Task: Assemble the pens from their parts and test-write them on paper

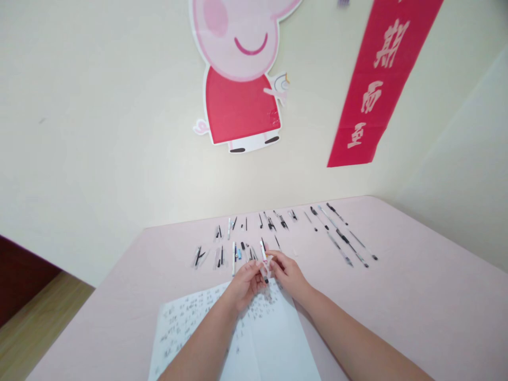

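Observation:
Over the top edge of a written sheet, my two hands meet at a slim white pen (264, 253) with pink marks and a dark lower end. My left hand (245, 286) has its thumb and fingers closed around the lower part. From the other side, my right hand (291, 273) pinches at the pen's middle; a small pale piece between the fingertips is too blurred to name. Beneath both hands lies the sheet of paper (273, 338), covered with dark handwriting at its left and top.
On the pink tabletop (397, 317), pen parts lie in rows beyond my hands, among them a white pen barrel (234, 259) and a light-blue piece (239, 254). Several whole pens, one with a black grip (351, 246), lie at the right. A wall with a pig cutout (242, 106) stands behind.

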`<action>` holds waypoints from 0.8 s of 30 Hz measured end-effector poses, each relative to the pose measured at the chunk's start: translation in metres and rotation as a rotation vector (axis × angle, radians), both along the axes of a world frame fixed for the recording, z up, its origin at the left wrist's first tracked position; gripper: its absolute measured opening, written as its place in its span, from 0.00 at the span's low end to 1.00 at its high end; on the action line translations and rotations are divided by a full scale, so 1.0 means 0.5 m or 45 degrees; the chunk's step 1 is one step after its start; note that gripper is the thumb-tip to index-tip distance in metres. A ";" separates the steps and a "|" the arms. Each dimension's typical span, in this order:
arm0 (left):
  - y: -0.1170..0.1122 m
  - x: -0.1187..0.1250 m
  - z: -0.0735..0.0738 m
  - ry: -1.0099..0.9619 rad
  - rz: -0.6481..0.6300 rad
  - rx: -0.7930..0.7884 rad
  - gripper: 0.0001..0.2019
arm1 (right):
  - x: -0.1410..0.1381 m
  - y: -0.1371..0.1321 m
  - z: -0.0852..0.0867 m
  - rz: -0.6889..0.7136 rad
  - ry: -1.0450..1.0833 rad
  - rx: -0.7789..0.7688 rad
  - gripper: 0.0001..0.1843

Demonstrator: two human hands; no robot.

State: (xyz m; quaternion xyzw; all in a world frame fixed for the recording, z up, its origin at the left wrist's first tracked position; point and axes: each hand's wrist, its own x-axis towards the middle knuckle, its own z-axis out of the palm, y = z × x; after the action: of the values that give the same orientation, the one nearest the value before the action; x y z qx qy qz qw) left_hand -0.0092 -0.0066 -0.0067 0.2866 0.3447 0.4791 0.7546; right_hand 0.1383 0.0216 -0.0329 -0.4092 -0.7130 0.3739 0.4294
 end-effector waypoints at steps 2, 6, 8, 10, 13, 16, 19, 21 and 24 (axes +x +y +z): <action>-0.002 0.001 -0.002 0.038 -0.056 0.025 0.12 | 0.001 -0.001 -0.001 0.019 -0.058 0.056 0.19; -0.003 0.003 -0.009 0.157 -0.115 0.102 0.16 | 0.002 -0.005 0.002 0.059 -0.155 0.156 0.22; -0.003 0.004 -0.013 0.241 -0.131 0.110 0.17 | 0.003 -0.007 0.004 0.078 -0.192 0.181 0.23; -0.004 0.007 -0.015 0.311 -0.151 0.117 0.17 | 0.003 -0.008 0.005 0.077 -0.215 0.196 0.23; -0.006 0.013 -0.016 0.373 -0.172 0.149 0.17 | 0.003 -0.008 0.003 0.042 -0.222 0.208 0.23; -0.009 0.016 -0.015 0.357 -0.172 0.187 0.20 | 0.003 -0.009 0.002 -0.013 -0.181 0.195 0.18; -0.011 0.012 -0.011 0.349 -0.137 0.259 0.22 | 0.004 -0.010 0.008 -0.069 -0.065 0.126 0.13; -0.011 0.007 -0.009 0.382 -0.056 0.333 0.21 | 0.006 -0.011 0.013 -0.102 0.013 0.062 0.17; -0.009 0.000 -0.007 0.509 0.094 0.426 0.18 | 0.010 -0.011 0.019 -0.153 0.137 -0.057 0.24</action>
State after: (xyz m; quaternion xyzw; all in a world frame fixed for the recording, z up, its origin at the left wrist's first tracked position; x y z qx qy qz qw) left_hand -0.0092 -0.0110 -0.0104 0.4837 0.4132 0.4906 0.5955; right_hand 0.1433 0.0161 -0.0232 -0.4402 -0.6545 0.3848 0.4794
